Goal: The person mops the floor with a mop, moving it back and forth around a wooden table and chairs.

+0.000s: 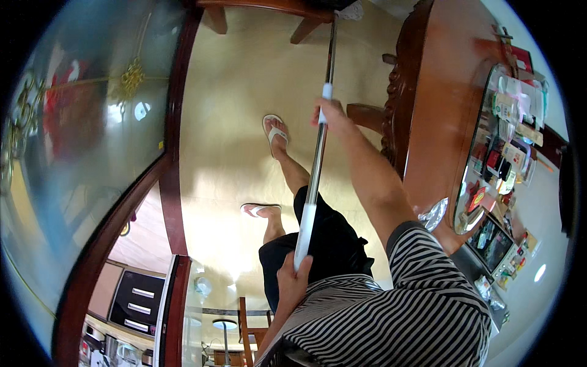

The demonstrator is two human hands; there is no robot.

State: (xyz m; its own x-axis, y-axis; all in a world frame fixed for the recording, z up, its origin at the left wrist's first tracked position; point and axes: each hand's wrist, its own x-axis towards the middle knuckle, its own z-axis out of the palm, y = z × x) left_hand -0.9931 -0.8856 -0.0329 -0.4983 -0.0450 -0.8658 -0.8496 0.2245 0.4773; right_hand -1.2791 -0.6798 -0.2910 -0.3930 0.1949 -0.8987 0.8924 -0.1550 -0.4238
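A long, shiny metal mop pole (314, 176) slants across the middle of the view, held in both hands. My right hand (331, 114) is wrapped around the upper white sleeve (327, 91). Lower down, my left hand (293, 280) grips the end of the longer white handle (305, 234), close to my body. At the pole's far end, pale strands (352, 11) that look like a mop head show beside a wooden piece of furniture (275, 5); part of them is hidden or blurred. My feet in white flip-flops (276, 132) stand on the beige tiled floor (238, 82).
At the right stands a carved wooden table or cabinet (426, 119), with a glass-topped surface crowded with packets and boxes (504, 156). A wood-framed glass partition (105, 114) runs along the left. Beyond a doorway is a dark drawer unit (137, 300). A wooden foot (367, 115) juts onto the floor.
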